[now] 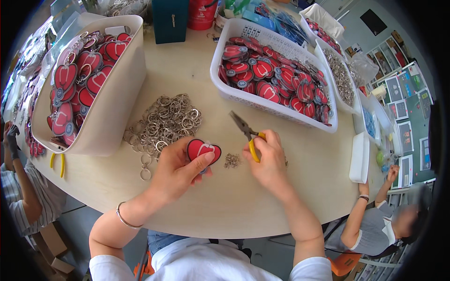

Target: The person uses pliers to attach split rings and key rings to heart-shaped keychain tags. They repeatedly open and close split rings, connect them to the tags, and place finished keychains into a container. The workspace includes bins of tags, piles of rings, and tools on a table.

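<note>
A: How are the hands placed?

B: The left hand (180, 166) is closed, thumb pressing a red charm (204, 151) against the fingers. The right hand (268, 159) is curled around yellow-handled pliers (251, 134).

A: Any writing on the charm?

B: Its face carries a pale, looping outline. The similar charms heaped in the white basket (220, 70) have little round discs whose markings are too small to read.

A: Which way does it point?

B: It's held over the tabletop (197, 206), near the person's side, red face up. The broad red end points away from the person; a bluish-grey bit shows below the thumb, so the long axis is partly covered. The pliers slant, tips away and slightly left.

A: And the materials?

B: The charm looks flat and smooth, rounded, with a dark border. The pliers have dark metal jaws. Beyond the left hand lies a heap of shiny key rings (168, 121); between the hands, a small cluster of metal bits (232, 160). The basket is perforated plastic, the beige bin (112, 103) smooth-walled.
</note>
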`<state>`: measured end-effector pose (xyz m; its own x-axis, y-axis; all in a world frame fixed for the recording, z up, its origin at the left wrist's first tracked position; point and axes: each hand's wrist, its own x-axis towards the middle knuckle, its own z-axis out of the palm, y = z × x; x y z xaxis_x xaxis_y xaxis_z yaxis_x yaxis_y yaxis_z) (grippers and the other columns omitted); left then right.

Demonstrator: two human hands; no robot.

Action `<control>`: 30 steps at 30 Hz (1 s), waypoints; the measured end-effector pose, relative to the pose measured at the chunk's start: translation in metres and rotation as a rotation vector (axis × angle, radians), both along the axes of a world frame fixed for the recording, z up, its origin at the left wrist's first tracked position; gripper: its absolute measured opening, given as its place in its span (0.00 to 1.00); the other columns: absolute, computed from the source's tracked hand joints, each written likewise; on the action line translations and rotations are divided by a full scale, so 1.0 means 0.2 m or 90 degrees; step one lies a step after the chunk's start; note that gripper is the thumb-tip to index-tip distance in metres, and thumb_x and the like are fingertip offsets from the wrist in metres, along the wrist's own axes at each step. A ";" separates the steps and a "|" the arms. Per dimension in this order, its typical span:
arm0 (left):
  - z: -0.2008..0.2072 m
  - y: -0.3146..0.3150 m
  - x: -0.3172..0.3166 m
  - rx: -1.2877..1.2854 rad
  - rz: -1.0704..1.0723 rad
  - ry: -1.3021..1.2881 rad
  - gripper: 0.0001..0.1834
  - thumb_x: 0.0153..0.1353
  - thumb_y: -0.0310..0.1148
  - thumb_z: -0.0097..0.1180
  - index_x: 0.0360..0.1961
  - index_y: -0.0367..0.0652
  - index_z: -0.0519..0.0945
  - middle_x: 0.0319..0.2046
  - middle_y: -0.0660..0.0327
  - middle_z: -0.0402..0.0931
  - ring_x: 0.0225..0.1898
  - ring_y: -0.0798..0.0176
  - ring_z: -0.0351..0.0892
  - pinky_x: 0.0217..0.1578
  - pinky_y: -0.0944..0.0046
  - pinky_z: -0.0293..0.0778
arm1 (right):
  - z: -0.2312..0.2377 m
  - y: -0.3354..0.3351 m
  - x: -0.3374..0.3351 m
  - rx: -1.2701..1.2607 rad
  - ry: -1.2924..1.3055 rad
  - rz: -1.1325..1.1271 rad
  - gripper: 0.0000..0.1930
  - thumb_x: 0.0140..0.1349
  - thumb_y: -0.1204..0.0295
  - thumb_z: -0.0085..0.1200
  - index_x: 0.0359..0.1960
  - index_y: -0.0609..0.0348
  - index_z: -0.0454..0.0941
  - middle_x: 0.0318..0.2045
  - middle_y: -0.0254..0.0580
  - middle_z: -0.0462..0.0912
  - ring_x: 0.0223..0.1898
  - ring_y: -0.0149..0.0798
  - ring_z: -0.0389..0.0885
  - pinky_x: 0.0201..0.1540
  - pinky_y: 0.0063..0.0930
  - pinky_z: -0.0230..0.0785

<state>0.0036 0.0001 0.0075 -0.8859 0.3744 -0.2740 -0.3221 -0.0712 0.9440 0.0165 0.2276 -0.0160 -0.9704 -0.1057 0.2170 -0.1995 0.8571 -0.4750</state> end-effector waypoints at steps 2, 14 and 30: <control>0.00 0.00 -0.01 0.012 0.003 -0.011 0.14 0.63 0.39 0.60 0.35 0.39 0.74 0.22 0.63 0.78 0.17 0.76 0.71 0.17 0.76 0.66 | -0.02 0.00 0.00 -0.063 0.031 -0.023 0.06 0.49 0.80 0.64 0.29 0.63 0.79 0.41 0.45 0.72 0.46 0.46 0.74 0.46 0.40 0.69; -0.03 0.04 0.02 0.036 -0.127 -0.066 0.12 0.63 0.37 0.60 0.35 0.37 0.80 0.23 0.67 0.77 0.23 0.78 0.74 0.22 0.76 0.70 | 0.11 -0.08 0.08 -0.290 0.010 0.108 0.08 0.48 0.75 0.68 0.28 0.60 0.81 0.42 0.40 0.71 0.40 0.40 0.72 0.43 0.32 0.67; -0.01 0.04 0.08 0.091 -0.108 0.001 0.11 0.63 0.35 0.61 0.36 0.37 0.80 0.24 0.70 0.75 0.24 0.80 0.69 0.22 0.77 0.67 | 0.19 -0.14 0.10 -0.199 0.106 0.157 0.08 0.48 0.76 0.68 0.29 0.59 0.81 0.46 0.43 0.71 0.39 0.39 0.69 0.35 0.29 0.64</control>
<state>0.0187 0.0084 0.0045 -0.8075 0.5527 -0.2058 -0.3390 -0.1494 0.9288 0.0370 0.1989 0.0229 -0.8731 -0.2350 0.4271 -0.4768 0.5939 -0.6481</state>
